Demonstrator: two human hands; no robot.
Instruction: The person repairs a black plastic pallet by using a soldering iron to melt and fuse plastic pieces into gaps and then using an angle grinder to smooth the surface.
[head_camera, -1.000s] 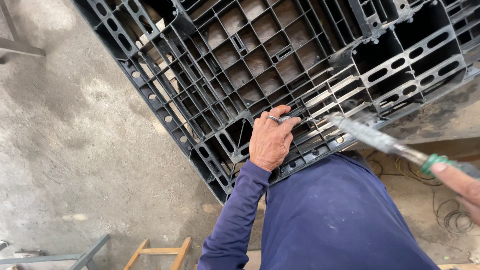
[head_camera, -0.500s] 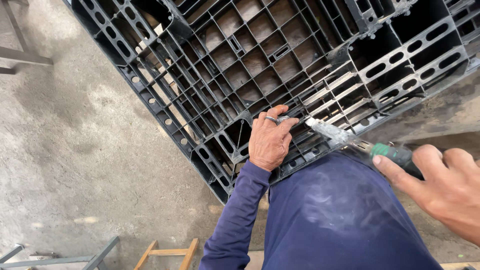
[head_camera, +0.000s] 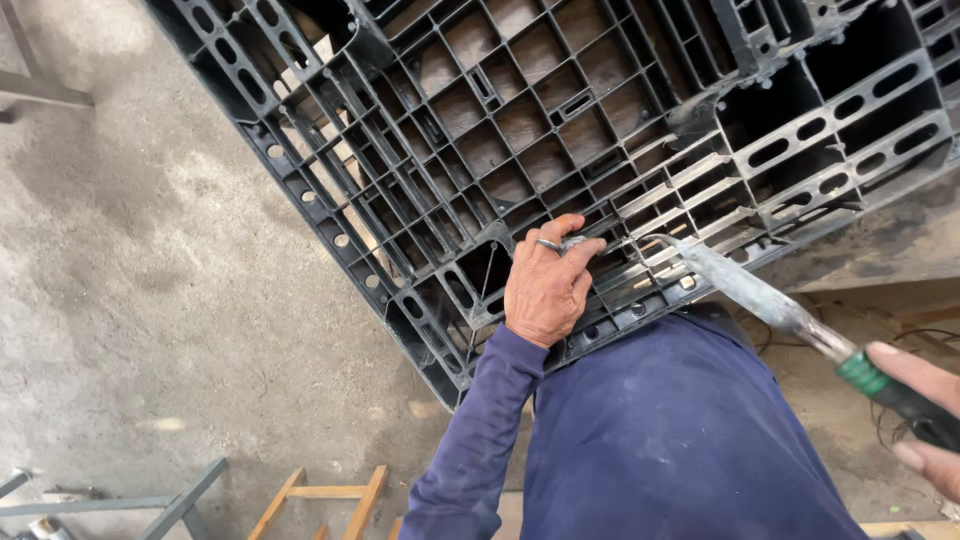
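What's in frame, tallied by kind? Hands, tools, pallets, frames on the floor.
Hands: 2, left hand on the pallet, right hand gripping the tool handle
Long metal tool with green-black handle: 1
Black plastic pallet: 1
Wooden frame on the floor: 1
Grey metal frame on the floor: 1
Total: 6

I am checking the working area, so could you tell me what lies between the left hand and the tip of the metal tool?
In the head view, only pale worn ribs of the black plastic pallet lie between the left hand and the metal tool, whose tip rests on them.
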